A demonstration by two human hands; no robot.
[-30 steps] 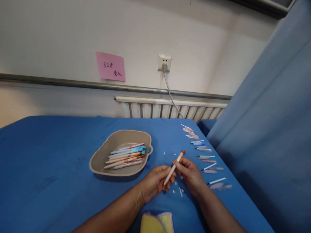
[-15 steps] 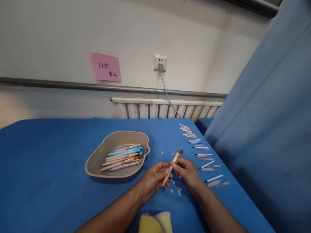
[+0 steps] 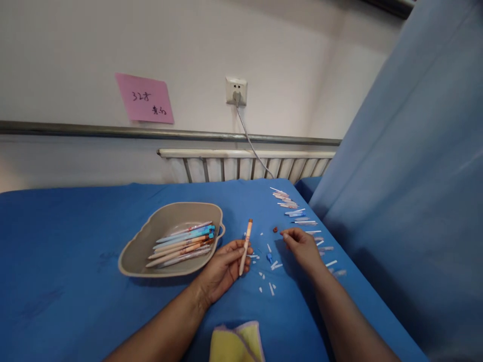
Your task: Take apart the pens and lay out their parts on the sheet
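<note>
My left hand (image 3: 226,264) is closed around a peach-coloured pen (image 3: 246,246), which stands nearly upright with its brown end on top. To the right, my right hand (image 3: 302,246) hovers over the blue cloth with thumb and forefinger pinched; a tiny reddish bit shows at the tips, too small to name. Just left of those fingertips lies a small brown piece (image 3: 275,229). Between the hands are a small blue part (image 3: 269,258) and several white bits and short strips (image 3: 276,266).
A beige basin (image 3: 130,251) at left holds several pens (image 3: 184,244). Along the right edge lie rows of pen parts (image 3: 296,213). A folded yellow cloth (image 3: 236,344) is at the near edge. A blue curtain (image 3: 396,176) hangs at right; behind are a wall and radiator (image 3: 245,153).
My right hand has left the pen and moved right, beside the brown piece. My left hand still grips the pen, now more upright. The view has shifted slightly to the right.
</note>
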